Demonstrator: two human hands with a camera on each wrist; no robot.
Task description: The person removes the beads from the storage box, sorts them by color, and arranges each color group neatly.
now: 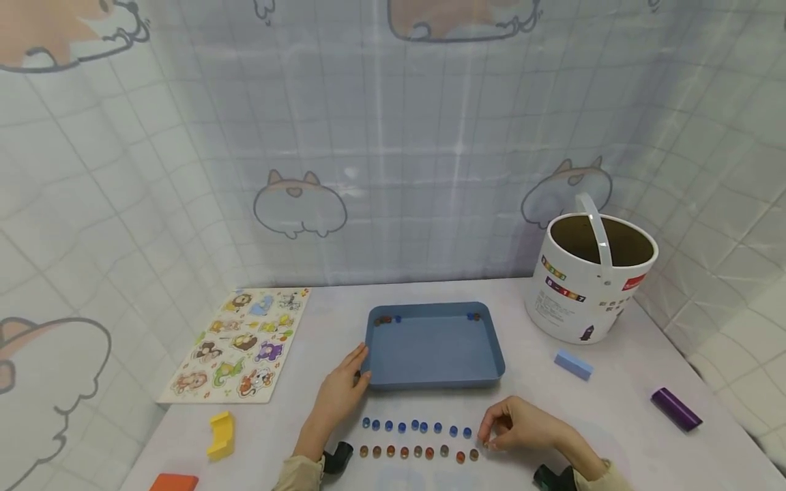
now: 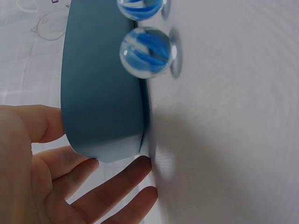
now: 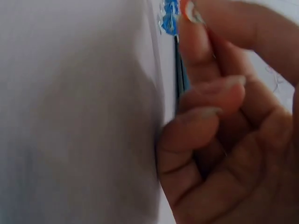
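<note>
Shallow blue plastic tray [image 1: 433, 344] at worktop centre held few marbles; two rows of glass marbles [image 1: 417, 440] lay at its 6 o'clock — mostly laid out. Left hand [image 1: 341, 392], fingers straight, touched tray; right hand [image 1: 522, 426] pinched an orange marble [image 3: 191, 11] at row's end.

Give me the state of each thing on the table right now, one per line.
Blue tray: flat, few marbles at its far corners.
White bucket: upright, open, handle raised.
Marble rows: two lines, blue behind orange.
Left hand: fingers straight against the tray's corner.
Right hand: pinching a marble at the row's end.
</note>
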